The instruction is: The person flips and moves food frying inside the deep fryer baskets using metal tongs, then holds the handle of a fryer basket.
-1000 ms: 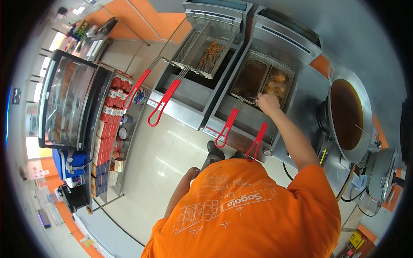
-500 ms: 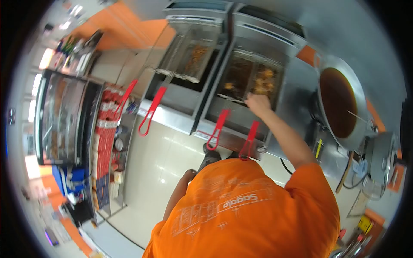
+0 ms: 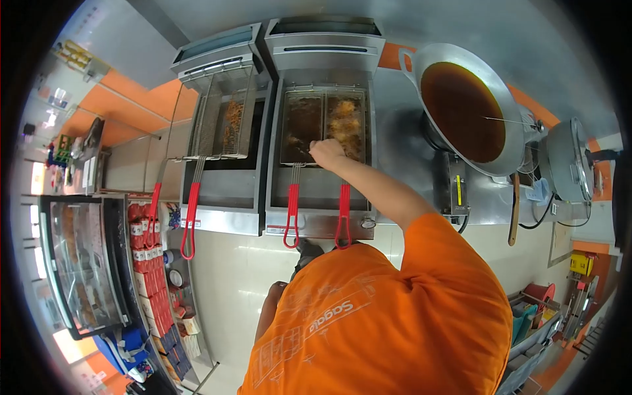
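My right hand (image 3: 328,154), fingers curled closed, is over the front of two wire fryer baskets sunk in hot oil, near their dividing line. What it holds, if anything, is too small to make out. Golden battered pieces (image 3: 345,122) bubble in the right basket (image 3: 363,108). Dark oil fills most of the left basket (image 3: 287,108), with a small pale piece close to my hand. Both red basket handles (image 3: 291,217) stick out over the fryer's front. Down by my left side, my left hand (image 3: 279,288) is mostly hidden by the orange shirt, its fingers unclear.
Left of this fryer, another wire basket (image 3: 222,141) rests raised over a second fryer (image 3: 224,220), fried bits visible through it. A large pan of brown liquid (image 3: 461,108) stands on the right counter. Red boxes (image 3: 150,283) fill a shelf beside a glass display case (image 3: 82,263).
My view has turned, so the fryers now appear upright and further left. My right hand stays over the baskets' front, its fingers closed. My left hand remains low at my side.
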The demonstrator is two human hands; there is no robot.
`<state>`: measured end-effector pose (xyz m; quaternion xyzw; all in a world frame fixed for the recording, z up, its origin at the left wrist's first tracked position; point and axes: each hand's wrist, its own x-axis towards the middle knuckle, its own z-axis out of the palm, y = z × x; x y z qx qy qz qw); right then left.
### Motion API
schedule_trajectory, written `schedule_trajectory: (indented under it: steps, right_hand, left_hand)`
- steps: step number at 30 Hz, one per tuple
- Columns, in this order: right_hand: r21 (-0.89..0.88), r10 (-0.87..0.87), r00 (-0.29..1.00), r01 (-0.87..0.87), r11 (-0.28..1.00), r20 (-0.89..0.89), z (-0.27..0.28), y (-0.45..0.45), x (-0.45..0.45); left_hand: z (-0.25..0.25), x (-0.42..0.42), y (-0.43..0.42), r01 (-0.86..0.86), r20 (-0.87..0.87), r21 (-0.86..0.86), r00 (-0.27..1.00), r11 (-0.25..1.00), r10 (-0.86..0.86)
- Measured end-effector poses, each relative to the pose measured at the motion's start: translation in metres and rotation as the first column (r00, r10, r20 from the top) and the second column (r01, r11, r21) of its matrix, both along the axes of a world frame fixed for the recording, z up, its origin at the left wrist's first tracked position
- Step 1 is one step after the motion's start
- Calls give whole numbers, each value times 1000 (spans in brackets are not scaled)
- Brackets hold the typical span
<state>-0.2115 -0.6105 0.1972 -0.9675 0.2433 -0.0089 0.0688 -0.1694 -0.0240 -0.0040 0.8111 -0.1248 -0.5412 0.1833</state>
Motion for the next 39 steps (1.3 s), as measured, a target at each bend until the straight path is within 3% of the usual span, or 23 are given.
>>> schedule_trajectory:
  steps: [1, 4, 6, 7, 9, 15, 30, 39]
  right_hand:
    - [56, -21, 997, 17, 998, 71, -1, -1, -1]
    - [208, -124, 992, 116, 971, 25, 19, 1, -7]
    - [261, -191, 981, 190, 946, -25, 28, 1, -10]
    - [281, -218, 975, 220, 934, -39, 31, 0, -12]
    - [252, -222, 975, 221, 942, -26, 35, 1, -17]
    - [236, -219, 968, 243, 941, -124, 42, 2, -21]
    - [215, -364, 928, 373, 903, -78, 63, -6, -24]
    - [131, -344, 933, 356, 925, -100, 72, -4, -31]
  left_hand:
    - [-2, -1, 1, 9, 6, 4, 1000, 1000, -9]
    - [-9, -8, 5, 35, 42, 58, 998, 998, -38]
    - [29, -6, -9, 126, 74, 36, 989, 991, -128]
    - [38, -10, -14, 87, 66, 58, 994, 995, -90]
    - [49, -16, -18, 25, 43, 95, 999, 995, -29]
    - [36, -19, -10, 58, 52, 71, 997, 996, -62]
    - [38, -13, -16, 77, 75, 100, 994, 992, -85]
    - [55, -16, -19, 45, 66, 108, 996, 993, -52]
